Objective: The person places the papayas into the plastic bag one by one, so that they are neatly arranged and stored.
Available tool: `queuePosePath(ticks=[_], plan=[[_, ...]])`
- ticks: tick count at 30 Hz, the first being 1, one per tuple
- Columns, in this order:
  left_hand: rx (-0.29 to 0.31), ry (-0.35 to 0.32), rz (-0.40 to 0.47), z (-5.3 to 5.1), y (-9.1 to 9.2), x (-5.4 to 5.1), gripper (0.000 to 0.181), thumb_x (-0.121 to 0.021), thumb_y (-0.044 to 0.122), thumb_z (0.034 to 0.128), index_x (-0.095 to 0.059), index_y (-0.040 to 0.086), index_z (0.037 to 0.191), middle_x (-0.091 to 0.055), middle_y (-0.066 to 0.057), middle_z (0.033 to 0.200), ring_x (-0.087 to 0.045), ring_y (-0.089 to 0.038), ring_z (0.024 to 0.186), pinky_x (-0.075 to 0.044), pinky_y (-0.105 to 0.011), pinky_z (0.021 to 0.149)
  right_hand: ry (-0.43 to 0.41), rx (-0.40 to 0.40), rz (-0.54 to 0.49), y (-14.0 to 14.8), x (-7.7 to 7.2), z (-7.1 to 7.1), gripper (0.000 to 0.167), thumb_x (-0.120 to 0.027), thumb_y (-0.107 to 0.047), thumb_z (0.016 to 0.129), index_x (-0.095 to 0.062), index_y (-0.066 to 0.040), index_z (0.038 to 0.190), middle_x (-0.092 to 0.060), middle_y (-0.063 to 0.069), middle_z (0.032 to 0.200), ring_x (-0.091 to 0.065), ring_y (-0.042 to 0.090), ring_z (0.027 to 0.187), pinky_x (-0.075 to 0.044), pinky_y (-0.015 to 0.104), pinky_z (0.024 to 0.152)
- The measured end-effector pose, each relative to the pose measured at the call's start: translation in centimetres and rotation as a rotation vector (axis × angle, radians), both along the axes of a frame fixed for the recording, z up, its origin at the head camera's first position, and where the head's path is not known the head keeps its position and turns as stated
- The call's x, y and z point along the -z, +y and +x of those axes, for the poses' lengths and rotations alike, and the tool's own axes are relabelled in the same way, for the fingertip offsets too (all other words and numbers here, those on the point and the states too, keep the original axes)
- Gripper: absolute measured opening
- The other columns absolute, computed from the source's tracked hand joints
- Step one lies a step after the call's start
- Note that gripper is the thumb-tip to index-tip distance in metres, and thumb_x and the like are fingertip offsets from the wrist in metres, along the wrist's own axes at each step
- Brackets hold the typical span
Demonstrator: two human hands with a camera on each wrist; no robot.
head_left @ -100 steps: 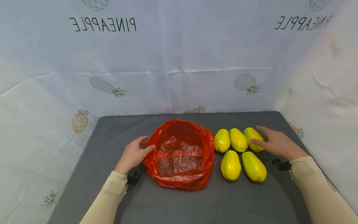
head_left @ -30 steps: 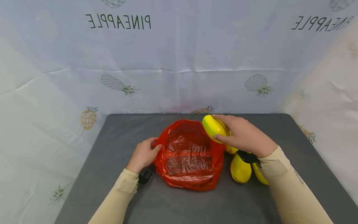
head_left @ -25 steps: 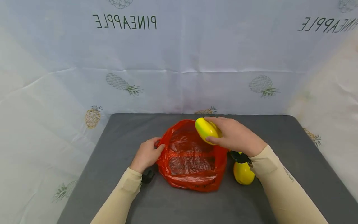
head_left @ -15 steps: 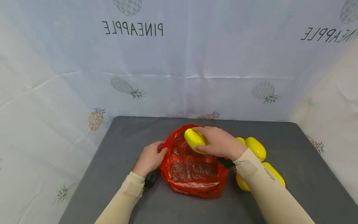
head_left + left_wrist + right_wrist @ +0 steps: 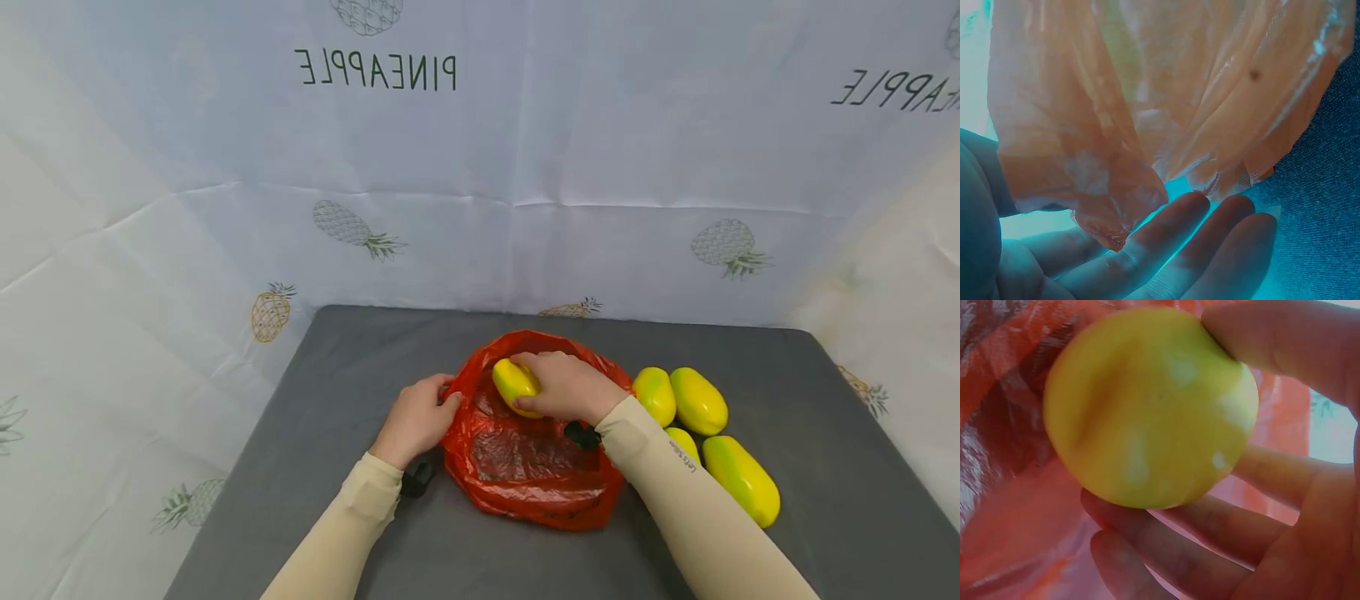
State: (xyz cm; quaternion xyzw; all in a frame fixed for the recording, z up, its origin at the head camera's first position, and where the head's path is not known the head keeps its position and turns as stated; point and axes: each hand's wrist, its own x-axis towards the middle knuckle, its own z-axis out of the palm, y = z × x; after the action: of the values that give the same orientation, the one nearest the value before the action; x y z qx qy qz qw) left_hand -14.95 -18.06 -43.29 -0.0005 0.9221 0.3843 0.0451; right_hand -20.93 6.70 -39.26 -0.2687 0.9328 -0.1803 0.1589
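A red plastic bag (image 5: 536, 496) lies with its mouth wide, spread on the table. At its left rim, my left hand (image 5: 420, 419) pinches the film; in the left wrist view the bag's edge (image 5: 1104, 169) hangs between thumb and fingers. My right hand (image 5: 567, 388) is inside the bag's mouth and grips a yellow papaya (image 5: 514, 387) with green streaks. The right wrist view shows the papaya's rounded end (image 5: 1147, 412) between thumb and fingers, with red film behind it. Whether the fruit touches the bag's bottom I cannot tell.
Several more papayas (image 5: 699, 402) lie on the grey table (image 5: 360, 350) to the right of the bag, one partly hidden by the right sleeve (image 5: 697, 500). A pale cloth with pineapple prints (image 5: 480, 150) hangs behind and at both sides.
My right hand took a papaya from the right group, carried it left over the bag and lowered it into the mouth. My left hand has kept to the left rim.
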Motion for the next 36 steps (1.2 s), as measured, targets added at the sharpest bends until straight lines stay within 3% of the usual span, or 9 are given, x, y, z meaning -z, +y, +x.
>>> queuePosePath(ticks=[6,13,19,36], plan=[[0.006,0.006,-0.010,0.0,0.1,0.1,0.042,-0.065,0.026,0.1075,-0.068,0.004,0.143,-0.079,-0.012,0.118,-0.066,-0.015,0.075,-0.057,-0.032,0.071,0.015,0.021,-0.006,-0.1,1.0,-0.5,0.071,-0.078,-0.040,0.098,-0.054,-0.012,0.157,-0.072,0.007,0.134,-0.065,0.019,0.101,-0.058,0.042,0.093],[-0.001,0.014,-0.026,-0.1,0.1,0.2,0.042,-0.066,0.027,0.1069,-0.069,0.003,0.141,-0.078,-0.013,0.125,-0.070,-0.020,0.088,-0.063,-0.043,0.084,0.038,0.022,-0.014,-0.5,1.3,-0.9,0.072,-0.078,-0.041,0.097,-0.053,-0.011,0.157,-0.072,0.008,0.133,-0.064,0.020,0.098,-0.059,0.041,0.091],[-0.014,0.002,-0.028,-0.2,0.2,0.2,0.043,-0.066,0.029,0.1070,-0.069,0.004,0.142,-0.077,-0.013,0.126,-0.072,-0.022,0.092,-0.063,-0.045,0.087,0.037,0.026,-0.018,-0.9,1.7,-1.3,0.070,-0.078,-0.042,0.097,-0.055,-0.012,0.156,-0.072,0.007,0.130,-0.064,0.020,0.096,-0.059,0.041,0.088],[-0.021,-0.010,-0.031,-0.3,-0.2,0.3,0.042,-0.065,0.026,0.1067,-0.068,0.001,0.141,-0.078,-0.015,0.121,-0.069,-0.018,0.082,-0.062,-0.039,0.077,0.032,0.009,-0.034,-1.3,2.2,-2.0,0.065,-0.078,-0.041,0.097,-0.058,-0.010,0.151,-0.073,0.005,0.121,-0.064,0.019,0.092,-0.058,0.039,0.085]])
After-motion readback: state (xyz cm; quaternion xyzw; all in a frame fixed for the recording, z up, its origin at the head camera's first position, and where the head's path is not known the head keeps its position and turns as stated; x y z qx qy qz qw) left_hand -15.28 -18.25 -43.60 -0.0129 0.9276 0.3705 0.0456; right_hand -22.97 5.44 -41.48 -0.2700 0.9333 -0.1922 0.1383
